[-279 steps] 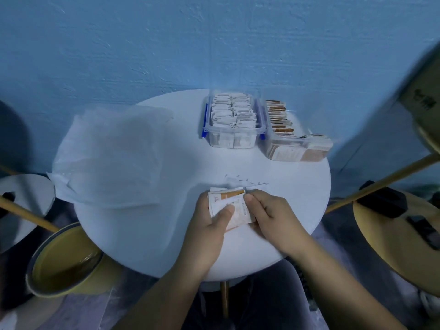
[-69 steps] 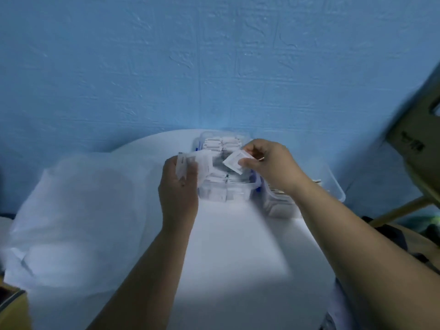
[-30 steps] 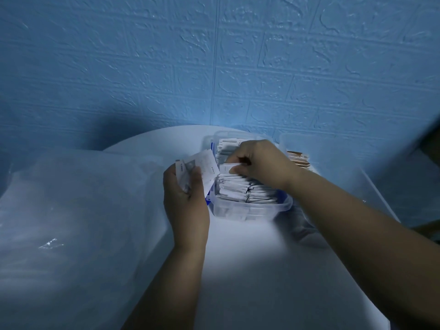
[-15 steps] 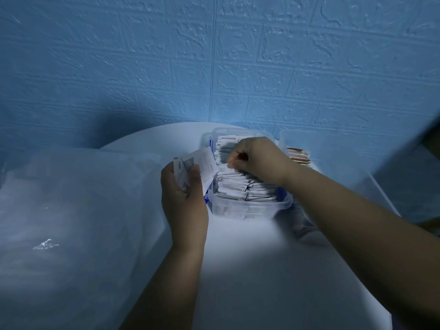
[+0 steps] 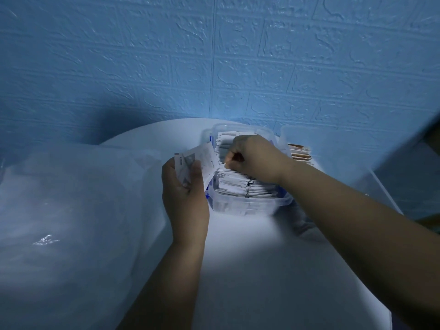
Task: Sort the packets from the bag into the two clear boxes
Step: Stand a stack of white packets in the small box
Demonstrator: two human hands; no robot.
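Note:
My left hand (image 5: 184, 198) grips a small stack of white packets (image 5: 200, 160) just left of the near clear box (image 5: 247, 207). That box is packed with rows of white packets (image 5: 240, 184). My right hand (image 5: 254, 158) is inside it with curled fingers, fingertips pressed among the white packets; whether it pinches one is hidden. The second clear box (image 5: 371, 177) stands to the right, holding brown-edged packets (image 5: 298, 152). The large translucent plastic bag (image 5: 71, 222) lies on the left of the table.
The round white table (image 5: 262, 270) stands against a blue textured wall (image 5: 214, 55). The bag covers its left half, and the two boxes sit at the back right.
Since a second ago my right hand has pushed slightly deeper among the white packets in the near box. My left hand with its stack has barely moved.

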